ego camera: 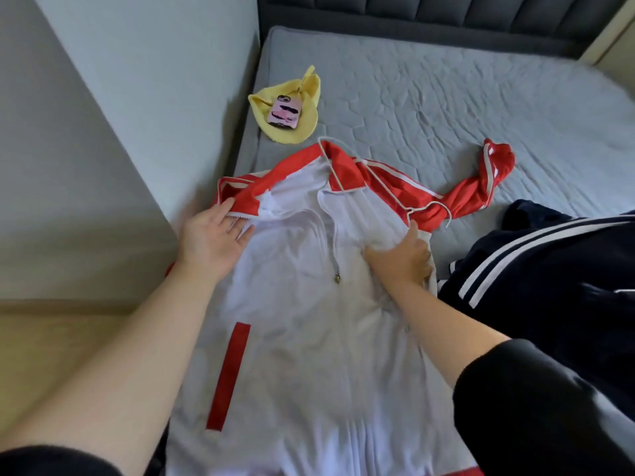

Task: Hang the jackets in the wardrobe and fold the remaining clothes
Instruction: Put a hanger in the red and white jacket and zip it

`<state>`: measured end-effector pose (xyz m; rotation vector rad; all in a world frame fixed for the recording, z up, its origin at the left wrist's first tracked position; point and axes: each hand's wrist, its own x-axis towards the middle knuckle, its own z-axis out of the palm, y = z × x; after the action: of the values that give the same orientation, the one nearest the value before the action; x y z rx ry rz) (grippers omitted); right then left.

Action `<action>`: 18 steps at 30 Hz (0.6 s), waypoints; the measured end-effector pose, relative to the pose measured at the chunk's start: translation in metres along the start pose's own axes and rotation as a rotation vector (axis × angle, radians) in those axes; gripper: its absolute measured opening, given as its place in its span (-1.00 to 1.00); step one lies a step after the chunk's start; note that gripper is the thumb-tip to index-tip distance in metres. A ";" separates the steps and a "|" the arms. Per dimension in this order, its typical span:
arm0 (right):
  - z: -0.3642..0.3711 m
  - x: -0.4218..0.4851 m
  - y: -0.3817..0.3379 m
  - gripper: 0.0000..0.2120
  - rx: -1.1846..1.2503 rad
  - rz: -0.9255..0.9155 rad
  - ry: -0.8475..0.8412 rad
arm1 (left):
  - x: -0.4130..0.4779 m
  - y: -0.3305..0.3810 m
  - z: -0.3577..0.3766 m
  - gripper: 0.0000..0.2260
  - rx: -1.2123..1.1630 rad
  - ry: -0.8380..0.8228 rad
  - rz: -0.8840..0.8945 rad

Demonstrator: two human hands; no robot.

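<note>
A white track jacket (302,338) with red shoulders, sleeves and a red pocket stripe lies front up on the grey bed, its zip partly open. A thin white wire hanger (374,182) lies across its collar and right shoulder. My left hand (213,240) rests with straight fingers on the jacket's left shoulder. My right hand (400,257) bunches the white fabric just below the hanger's right end, its fingers curled into the cloth. A dark navy jacket (549,280) with white stripes lies at the right.
A yellow cloth (300,132) with a pink-cased phone (284,112) on it sits near the bed's left edge. A white wall or cabinet side (103,149) stands left of the bed. The dark padded headboard (429,18) is at the back.
</note>
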<state>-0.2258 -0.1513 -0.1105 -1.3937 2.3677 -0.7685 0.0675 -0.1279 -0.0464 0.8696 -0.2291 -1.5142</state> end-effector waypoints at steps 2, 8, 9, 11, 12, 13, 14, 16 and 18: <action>-0.017 -0.004 -0.005 0.00 0.114 -0.095 0.065 | -0.013 0.001 0.003 -0.75 -0.029 -0.024 0.012; -0.058 -0.020 -0.023 0.02 0.023 -0.470 0.148 | -0.052 0.020 0.017 -0.61 -0.147 0.015 0.071; -0.063 -0.021 -0.024 0.01 -0.026 -0.502 0.145 | -0.057 0.025 0.020 -0.62 -0.144 0.011 0.083; -0.071 -0.024 -0.027 0.00 -0.102 -0.552 0.142 | -0.068 0.037 0.026 -0.65 -0.124 0.007 0.109; -0.074 -0.026 -0.029 -0.01 -0.131 -0.579 0.150 | -0.073 0.043 0.029 -0.65 -0.113 0.007 0.121; -0.076 -0.028 -0.030 -0.01 -0.160 -0.612 0.164 | -0.077 0.050 0.032 -0.63 -0.103 0.004 0.132; -0.079 -0.029 -0.031 -0.02 -0.196 -0.646 0.176 | -0.082 0.056 0.035 -0.62 -0.098 -0.002 0.142; -0.085 -0.032 -0.032 -0.01 -0.282 -0.693 0.174 | -0.093 0.066 0.040 -0.62 -0.086 -0.022 0.161; -0.090 -0.035 -0.031 0.00 -0.359 -0.751 0.181 | -0.105 0.073 0.047 -0.63 -0.065 -0.054 0.172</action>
<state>-0.2309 -0.1059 -0.0197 -2.5292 2.1529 -0.6647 0.0834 -0.0599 0.0707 0.7398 -0.2856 -1.3784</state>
